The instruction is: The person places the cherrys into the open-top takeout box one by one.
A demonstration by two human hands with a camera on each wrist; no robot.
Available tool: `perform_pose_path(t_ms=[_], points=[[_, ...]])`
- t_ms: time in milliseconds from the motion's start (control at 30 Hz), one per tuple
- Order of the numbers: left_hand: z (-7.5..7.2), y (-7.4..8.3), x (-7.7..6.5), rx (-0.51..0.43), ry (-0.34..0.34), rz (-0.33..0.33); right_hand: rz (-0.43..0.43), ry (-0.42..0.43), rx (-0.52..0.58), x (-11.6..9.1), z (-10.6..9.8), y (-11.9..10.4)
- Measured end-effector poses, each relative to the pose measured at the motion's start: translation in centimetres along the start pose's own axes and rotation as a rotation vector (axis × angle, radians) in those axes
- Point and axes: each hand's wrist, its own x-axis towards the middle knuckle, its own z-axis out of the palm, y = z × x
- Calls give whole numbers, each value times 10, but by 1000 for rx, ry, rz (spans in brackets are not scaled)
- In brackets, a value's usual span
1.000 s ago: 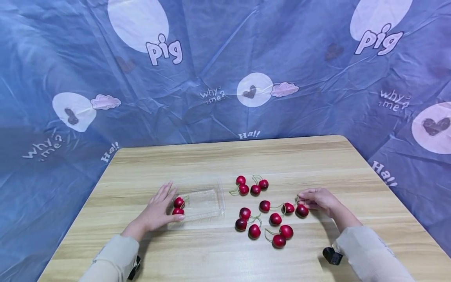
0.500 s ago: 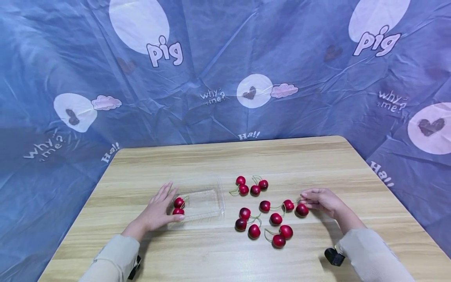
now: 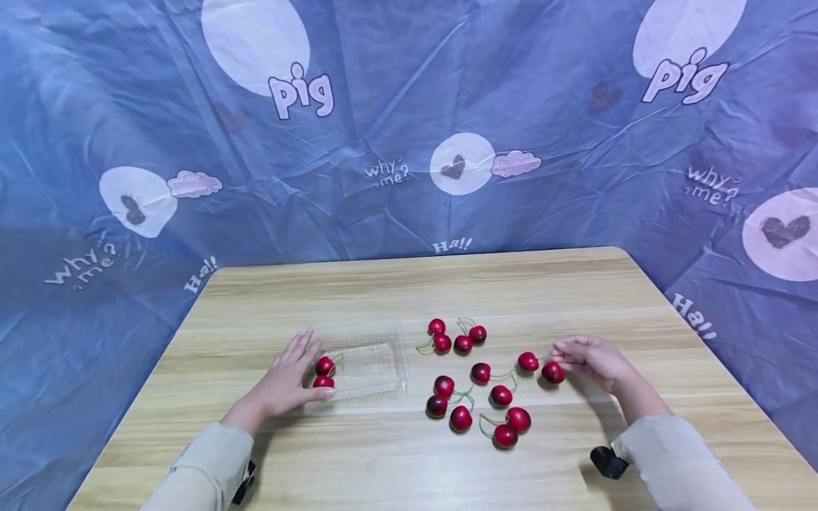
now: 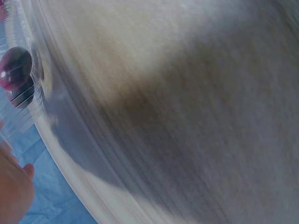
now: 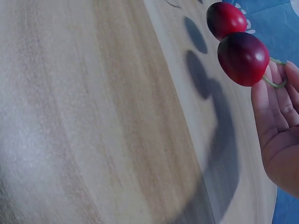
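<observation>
My right hand (image 3: 594, 363) pinches the green stems of a pair of dark red cherries (image 3: 552, 373) between thumb and fingertips. In the right wrist view these cherries (image 5: 243, 59) hang off the fingers, their shadows falling apart from them on the tabletop. My left hand (image 3: 286, 383) rests at the left end of a clear plastic box (image 3: 404, 358), fingers spread fairly straight and the thumb along its front side. Two cherries (image 3: 324, 366) lie inside that end. Through the box wall the left wrist view catches the same cherries (image 4: 16, 68), with part of the hand (image 4: 14, 186) below.
Several more cherries with stems lie loose between the box and my right hand, among them a front pair (image 3: 511, 427), a left cluster (image 3: 444, 387) and a back group (image 3: 463, 345). A wooden table (image 3: 383, 468) carries everything; a blue printed cloth (image 3: 409, 206) hangs behind.
My right hand has drawn up and slightly to the right, and the pinched cherries have come away from the others with it. The left hand and the box stay put.
</observation>
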Motion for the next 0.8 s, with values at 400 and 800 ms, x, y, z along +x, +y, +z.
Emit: perform_pose_path(t_ms=[400,800], points=[[-2,1,2,9,-2,2,-53,24,33,0,5,-9],[-1,1,1,2,-6,6,-118,13,87,2,21,-17]])
